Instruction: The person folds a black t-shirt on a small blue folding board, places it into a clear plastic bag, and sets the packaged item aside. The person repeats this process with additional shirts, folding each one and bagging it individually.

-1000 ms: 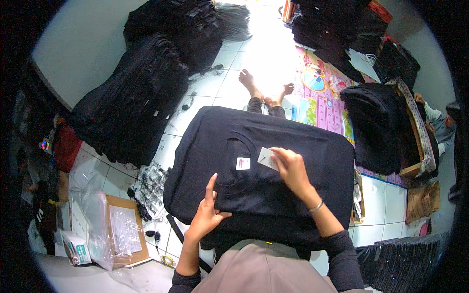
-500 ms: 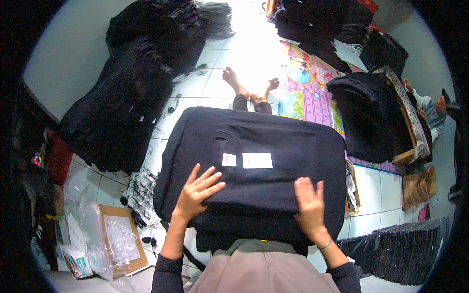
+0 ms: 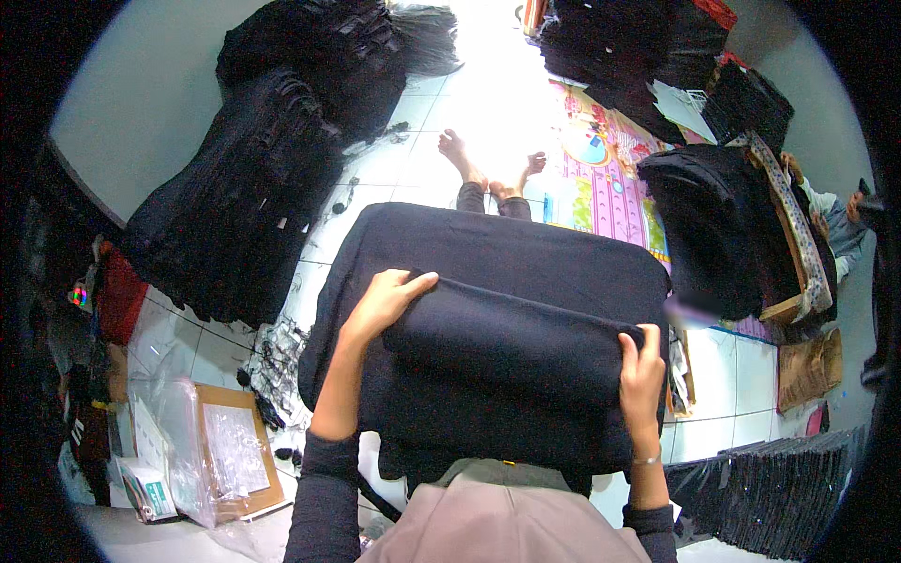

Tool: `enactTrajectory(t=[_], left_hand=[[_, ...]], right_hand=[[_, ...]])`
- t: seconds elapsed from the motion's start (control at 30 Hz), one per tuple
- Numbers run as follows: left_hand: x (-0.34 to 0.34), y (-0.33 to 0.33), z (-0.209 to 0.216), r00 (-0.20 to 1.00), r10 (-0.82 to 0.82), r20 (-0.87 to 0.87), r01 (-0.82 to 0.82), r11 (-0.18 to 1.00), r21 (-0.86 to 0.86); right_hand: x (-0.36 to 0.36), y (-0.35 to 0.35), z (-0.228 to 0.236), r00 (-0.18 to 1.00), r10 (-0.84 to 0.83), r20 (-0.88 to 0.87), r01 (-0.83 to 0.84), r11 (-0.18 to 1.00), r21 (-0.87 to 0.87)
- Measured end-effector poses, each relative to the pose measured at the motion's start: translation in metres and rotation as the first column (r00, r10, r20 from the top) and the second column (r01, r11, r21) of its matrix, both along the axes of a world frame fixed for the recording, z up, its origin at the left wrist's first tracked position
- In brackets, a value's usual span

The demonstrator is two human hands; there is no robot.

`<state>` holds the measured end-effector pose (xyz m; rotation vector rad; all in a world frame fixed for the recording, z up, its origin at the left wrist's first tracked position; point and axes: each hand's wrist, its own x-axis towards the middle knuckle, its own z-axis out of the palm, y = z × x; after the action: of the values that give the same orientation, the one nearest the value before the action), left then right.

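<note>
White tiles (image 3: 718, 375) bordering round-cornered black work surface (image 3: 526, 249); hands (image 3: 383, 300) well apart, pinching black cloth (image 3: 507, 342), by upper edge

Fisheye view, darkened and grainy toward its rounded rim. Intense light at top centre burns out part of the glossy white tiled floor (image 3: 427, 108); the folded black cloth (image 3: 511, 340) retains little detail. A blurred patch (image 3: 694, 310) lies right of centre.
</note>
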<state>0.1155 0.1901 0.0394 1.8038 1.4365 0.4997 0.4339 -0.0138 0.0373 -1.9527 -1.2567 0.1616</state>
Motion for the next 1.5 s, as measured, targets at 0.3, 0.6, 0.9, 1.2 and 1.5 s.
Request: enactTrajectory(t=[0.3, 0.6, 0.9, 1.2, 1.5], left_hand=[[0.005, 0.017, -0.036, 0.999, 0.010, -0.043, -0.017, 0.986, -0.165], [0.008, 0.009, -0.045, 0.997, 0.033, 0.070, -0.026, 0.995, -0.100], [-0.208, -0.074, 0.022, 0.692, 0.662, 0.287, -0.585, 0.282, 0.760], [-0.444, -0.196, -0.069, 0.131, 0.933, -0.335, -0.700, 0.326, 0.635], [-0.455, -0.194, -0.069, 0.256, 0.941, 0.223, -0.860, 0.117, 0.496]], right_hand=[[0.023, 0.068, -0.017, 0.941, 0.339, 0.015, -0.334, 0.933, -0.129], [-0.114, 0.159, -0.016, 0.521, 0.848, 0.102, -0.853, 0.521, 0.029], [-0.115, 0.156, -0.029, 0.611, 0.791, 0.034, -0.791, 0.612, -0.007], [-0.118, 0.157, -0.032, 0.639, 0.768, 0.035, -0.768, 0.640, -0.021], [-0.114, 0.157, -0.035, 0.627, 0.774, 0.084, -0.777, 0.630, 0.001]])
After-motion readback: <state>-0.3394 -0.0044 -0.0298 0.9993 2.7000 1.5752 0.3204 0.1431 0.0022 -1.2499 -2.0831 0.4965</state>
